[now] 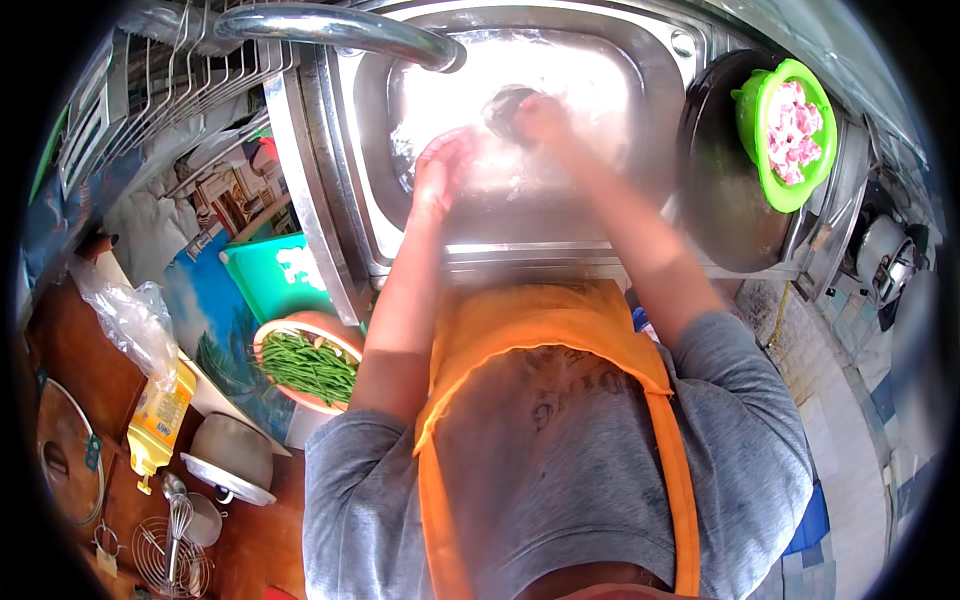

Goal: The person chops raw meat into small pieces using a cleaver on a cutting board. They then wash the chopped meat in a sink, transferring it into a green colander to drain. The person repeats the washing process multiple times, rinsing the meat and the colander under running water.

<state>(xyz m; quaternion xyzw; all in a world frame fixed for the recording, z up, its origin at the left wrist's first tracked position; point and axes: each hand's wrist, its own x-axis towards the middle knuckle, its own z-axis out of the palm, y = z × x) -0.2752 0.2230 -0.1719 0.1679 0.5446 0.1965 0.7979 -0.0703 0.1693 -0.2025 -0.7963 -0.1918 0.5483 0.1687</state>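
Both hands are over the stainless steel sink [517, 217], whose floor is glaring with light and looks wet. My left hand [445, 166] is loosely cupped left of the middle, with no object visible in it. Farther in, my right hand [543, 120] is blurred, with its fingers bent. It overlaps the edge of a dark round thing [504, 111] on the sink floor, perhaps the drain or its strainer. Whether the fingers grip that thing is unclear. A curved metal faucet [337, 31] reaches in over the sink's upper left.
Right of the sink, a green bowl of cut raw meat [763, 150] rests on a large dark round lid or pan [720, 202]. At left are a dish rack [161, 90], a green cutting board [270, 277], a bowl of green beans [311, 367] and a yellow bottle [159, 420].
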